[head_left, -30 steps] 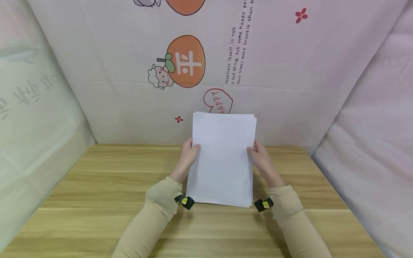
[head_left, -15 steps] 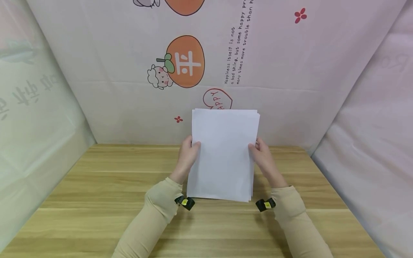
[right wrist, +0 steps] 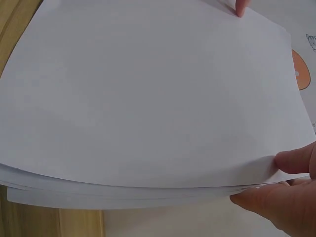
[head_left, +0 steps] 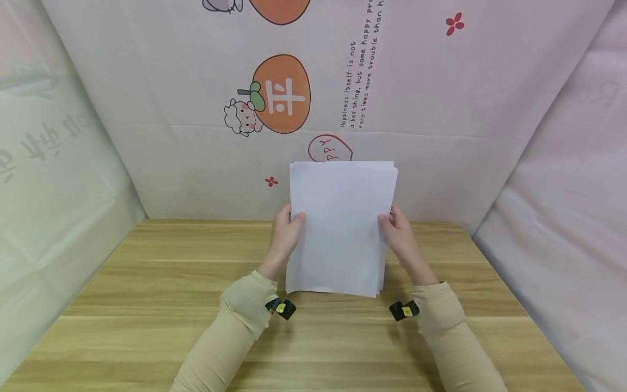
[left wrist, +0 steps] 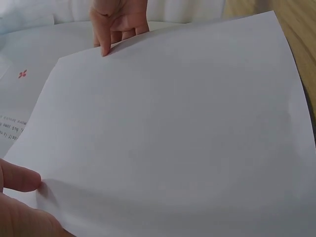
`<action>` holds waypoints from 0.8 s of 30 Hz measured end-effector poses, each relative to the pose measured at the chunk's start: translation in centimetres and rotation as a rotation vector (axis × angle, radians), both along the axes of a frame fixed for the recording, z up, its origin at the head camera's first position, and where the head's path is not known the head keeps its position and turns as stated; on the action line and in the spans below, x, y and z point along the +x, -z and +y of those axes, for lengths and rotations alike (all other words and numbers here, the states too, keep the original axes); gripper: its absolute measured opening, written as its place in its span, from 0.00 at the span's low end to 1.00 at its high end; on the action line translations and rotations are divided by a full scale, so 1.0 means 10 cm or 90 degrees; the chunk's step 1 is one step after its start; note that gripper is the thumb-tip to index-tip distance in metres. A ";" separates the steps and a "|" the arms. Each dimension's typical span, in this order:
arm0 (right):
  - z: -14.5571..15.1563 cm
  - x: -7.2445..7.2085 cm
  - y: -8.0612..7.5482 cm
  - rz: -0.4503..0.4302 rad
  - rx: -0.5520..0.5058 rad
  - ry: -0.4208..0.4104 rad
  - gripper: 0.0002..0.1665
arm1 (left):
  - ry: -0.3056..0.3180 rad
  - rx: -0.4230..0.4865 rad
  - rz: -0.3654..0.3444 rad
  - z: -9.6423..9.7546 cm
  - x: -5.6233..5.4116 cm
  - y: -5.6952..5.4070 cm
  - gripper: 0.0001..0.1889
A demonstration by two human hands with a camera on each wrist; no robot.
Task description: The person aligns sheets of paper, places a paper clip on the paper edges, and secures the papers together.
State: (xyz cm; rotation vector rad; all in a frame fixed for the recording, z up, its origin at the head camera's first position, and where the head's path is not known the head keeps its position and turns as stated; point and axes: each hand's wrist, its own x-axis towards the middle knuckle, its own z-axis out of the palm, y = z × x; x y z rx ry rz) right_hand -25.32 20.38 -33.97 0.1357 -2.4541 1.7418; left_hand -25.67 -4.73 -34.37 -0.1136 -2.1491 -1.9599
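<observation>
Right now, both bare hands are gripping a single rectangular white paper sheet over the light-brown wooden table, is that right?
Not quite: it is several rectangular white paper sheets, not one; the right wrist view shows them layered. The rest is right: the bare left hand and bare right hand grip them over the light-brown wooden table.

Smooth matt paper sheets point(head_left: 339, 234), wood-grain table point(head_left: 142, 310)
</observation>
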 end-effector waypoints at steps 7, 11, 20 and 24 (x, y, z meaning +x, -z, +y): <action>0.00 0.02 -0.01 0.036 0.006 -0.010 0.28 | -0.011 0.013 0.021 0.01 0.01 -0.01 0.16; 0.00 0.03 -0.01 0.054 0.002 -0.013 0.27 | -0.015 0.014 0.033 0.01 0.03 -0.02 0.16; -0.01 0.03 0.02 0.106 0.015 -0.015 0.26 | -0.001 0.021 0.054 -0.01 0.06 -0.02 0.16; -0.02 0.02 0.03 0.117 0.012 -0.013 0.25 | 0.006 0.025 0.066 -0.02 0.07 -0.03 0.17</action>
